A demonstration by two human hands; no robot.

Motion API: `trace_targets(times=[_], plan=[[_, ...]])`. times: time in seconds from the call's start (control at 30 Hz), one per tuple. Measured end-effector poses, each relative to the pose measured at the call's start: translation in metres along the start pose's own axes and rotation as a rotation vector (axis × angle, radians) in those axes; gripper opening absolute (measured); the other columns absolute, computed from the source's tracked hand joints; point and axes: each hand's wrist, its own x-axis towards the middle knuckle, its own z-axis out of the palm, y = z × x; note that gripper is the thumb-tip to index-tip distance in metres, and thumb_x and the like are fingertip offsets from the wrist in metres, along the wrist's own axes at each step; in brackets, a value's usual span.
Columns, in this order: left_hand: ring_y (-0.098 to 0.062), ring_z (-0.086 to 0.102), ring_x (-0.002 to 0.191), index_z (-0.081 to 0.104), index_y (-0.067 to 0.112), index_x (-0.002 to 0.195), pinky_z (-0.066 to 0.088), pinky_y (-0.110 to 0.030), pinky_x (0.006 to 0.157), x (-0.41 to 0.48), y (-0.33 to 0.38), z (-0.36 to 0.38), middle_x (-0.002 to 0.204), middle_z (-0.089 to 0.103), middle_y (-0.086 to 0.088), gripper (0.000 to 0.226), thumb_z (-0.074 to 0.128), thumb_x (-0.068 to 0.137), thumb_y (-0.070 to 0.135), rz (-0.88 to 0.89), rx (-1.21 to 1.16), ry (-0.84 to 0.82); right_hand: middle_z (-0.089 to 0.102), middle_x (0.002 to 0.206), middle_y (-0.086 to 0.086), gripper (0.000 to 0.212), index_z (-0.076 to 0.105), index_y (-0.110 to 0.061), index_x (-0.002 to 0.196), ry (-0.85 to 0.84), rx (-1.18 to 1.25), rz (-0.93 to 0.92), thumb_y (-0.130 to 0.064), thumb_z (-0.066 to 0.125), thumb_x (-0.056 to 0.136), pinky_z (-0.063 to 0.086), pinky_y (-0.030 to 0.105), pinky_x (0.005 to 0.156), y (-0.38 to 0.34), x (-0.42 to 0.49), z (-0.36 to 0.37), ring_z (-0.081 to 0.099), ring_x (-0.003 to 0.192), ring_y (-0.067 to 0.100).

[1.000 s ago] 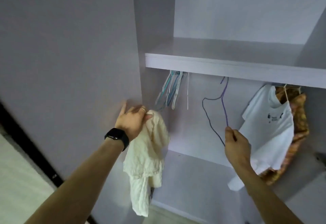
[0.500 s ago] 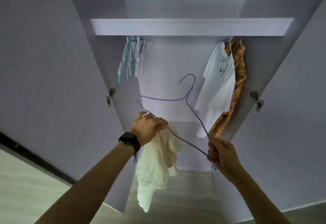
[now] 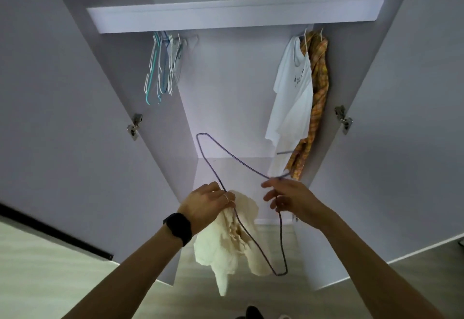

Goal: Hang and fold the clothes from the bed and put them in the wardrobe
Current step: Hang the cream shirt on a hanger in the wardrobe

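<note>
Hanger [image 3: 282, 243] neck is pinched in my right hand [image 3: 291, 198], long axis running far-left to near-low. Left hand [image 3: 208, 205] is bunched tight on the shirt [image 3: 226, 248], which dangles just under that grip, against the wire, so left's nearer.

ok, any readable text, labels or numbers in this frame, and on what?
No legible text anywhere in the head view.
white T-shirt: small dark chest print, too small and blurred to read.
watch on the left wrist: face dark, nothing displayed.
</note>
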Motion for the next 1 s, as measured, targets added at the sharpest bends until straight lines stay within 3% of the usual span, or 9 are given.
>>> trace_targets(times=[0.07, 0.17, 0.33, 0.43, 0.57, 0.67, 0.77, 0.9, 1.0], plan=[[-0.021, 0.066, 0.086, 0.074, 0.019, 0.107, 0.057, -0.029, 0.071, 0.003, 0.014, 0.003, 0.090, 0.075, 0.003, 0.019, 0.069, 0.093, 0.030, -0.005, -0.061, -0.082, 0.057, 0.062, 0.007, 0.046, 0.074, -0.008, 0.095, 0.064, 0.132, 0.020, -0.053, 0.069, 0.088, 0.046, 0.027, 0.049, -0.012, 0.012, 0.001, 0.052, 0.051, 0.017], [-0.017, 0.056, 0.103, 0.058, 0.031, 0.132, 0.050, -0.030, 0.084, 0.007, 0.024, 0.001, 0.103, 0.070, 0.005, 0.033, 0.041, 0.105, 0.040, -0.244, -0.297, -0.143, 0.034, 0.047, -0.006, 0.037, 0.064, -0.011, 0.078, 0.276, 0.150, 0.005, -0.041, 0.061, 0.099, 0.027, 0.020, 0.037, -0.023, 0.023, 0.002, 0.028, 0.039, 0.009], [-0.011, 0.058, 0.095, 0.033, 0.054, 0.142, 0.051, -0.029, 0.084, 0.018, 0.025, -0.010, 0.095, 0.063, 0.009, 0.041, 0.041, 0.102, 0.052, -0.424, -0.438, -0.177, 0.055, 0.053, -0.010, 0.039, 0.060, -0.017, 0.066, 0.719, 0.019, -0.196, -0.042, 0.064, 0.096, 0.040, 0.014, 0.050, -0.011, 0.018, 0.017, 0.053, 0.050, 0.005], [-0.002, 0.064, 0.082, 0.033, 0.050, 0.129, 0.049, -0.014, 0.075, 0.026, 0.021, -0.016, 0.092, 0.071, 0.016, 0.039, 0.055, 0.097, 0.050, -0.608, -0.673, -0.138, 0.064, 0.060, -0.014, 0.030, 0.063, -0.025, 0.071, 0.913, 0.056, -0.263, -0.040, 0.062, 0.097, 0.041, 0.021, 0.060, -0.007, 0.017, 0.028, 0.060, 0.063, 0.000], [-0.001, 0.063, 0.070, 0.050, 0.037, 0.098, 0.044, -0.009, 0.060, 0.035, 0.007, -0.029, 0.079, 0.074, 0.021, 0.022, 0.065, 0.091, 0.051, -0.712, -0.769, -0.080, 0.068, 0.079, -0.022, 0.026, 0.066, -0.027, 0.088, 0.539, -0.166, -0.352, -0.046, 0.080, 0.079, 0.050, 0.015, 0.070, -0.007, 0.024, 0.037, 0.064, 0.079, -0.003], [-0.009, 0.069, 0.077, 0.056, 0.035, 0.095, 0.056, -0.026, 0.073, 0.040, -0.001, -0.036, 0.082, 0.076, 0.017, 0.018, 0.069, 0.090, 0.047, -0.741, -0.870, -0.057, 0.071, 0.108, -0.023, 0.039, 0.071, -0.038, 0.108, 0.133, -0.318, -0.334, -0.051, 0.083, 0.073, 0.052, 0.019, 0.092, -0.005, 0.031, 0.045, 0.066, 0.104, 0.000], [-0.019, 0.072, 0.086, 0.061, 0.028, 0.103, 0.057, -0.041, 0.086, 0.042, -0.009, -0.040, 0.087, 0.077, 0.012, 0.022, 0.071, 0.089, 0.042, -0.752, -0.911, -0.064, 0.075, 0.095, -0.023, 0.013, 0.076, -0.044, 0.085, 0.156, -0.352, -0.329, -0.033, 0.081, 0.082, 0.056, 0.031, 0.090, -0.007, 0.037, 0.046, 0.070, 0.092, 0.000], [0.017, 0.062, 0.081, 0.060, 0.035, 0.128, 0.048, -0.004, 0.077, 0.035, -0.027, -0.044, 0.100, 0.075, 0.019, 0.043, 0.072, 0.088, 0.045, -0.742, -0.732, -0.122, 0.073, 0.078, -0.013, 0.015, 0.075, -0.034, 0.076, 0.185, -0.332, -0.346, -0.025, 0.076, 0.088, 0.049, 0.026, 0.075, -0.022, 0.043, 0.038, 0.066, 0.075, 0.003], [0.016, 0.059, 0.079, 0.060, 0.031, 0.133, 0.043, -0.001, 0.076, 0.032, -0.038, -0.047, 0.108, 0.074, 0.016, 0.042, 0.069, 0.093, 0.039, -0.680, -0.575, -0.192, 0.069, 0.074, -0.003, 0.013, 0.076, -0.021, 0.077, 0.164, -0.225, -0.301, -0.026, 0.074, 0.089, 0.047, 0.027, 0.072, -0.033, 0.044, 0.032, 0.061, 0.071, 0.008]])
